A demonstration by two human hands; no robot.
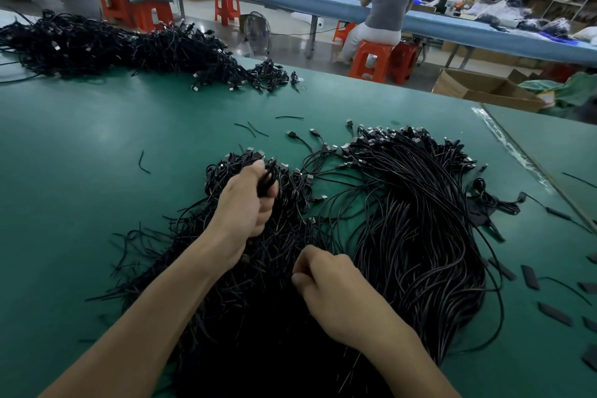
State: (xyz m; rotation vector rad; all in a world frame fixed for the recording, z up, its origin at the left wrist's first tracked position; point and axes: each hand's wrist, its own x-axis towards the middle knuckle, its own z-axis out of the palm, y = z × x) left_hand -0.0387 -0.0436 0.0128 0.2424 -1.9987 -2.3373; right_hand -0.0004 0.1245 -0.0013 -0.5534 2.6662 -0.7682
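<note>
A big heap of black USB cables [413, 220] lies on the green table [97, 139] in front of me, plugs fanned out at the far side. My left hand [245, 203] grips a small bunch of black cables [268, 179] above a tangled clump of cables [245, 165]. Nearer to me, my right hand [326, 284] has its fingers curled and pinches thin cable ends over the dark mass of wires; the strand itself is hard to pick out.
A second large cable pile [113, 45] sits at the table's far left. Short black wire offcuts [255, 129] and flat black strips [529, 276] lie scattered. Beyond the table, a person [384, 6] sits on an orange stool [371, 60]; cardboard boxes [484, 89] stand at right.
</note>
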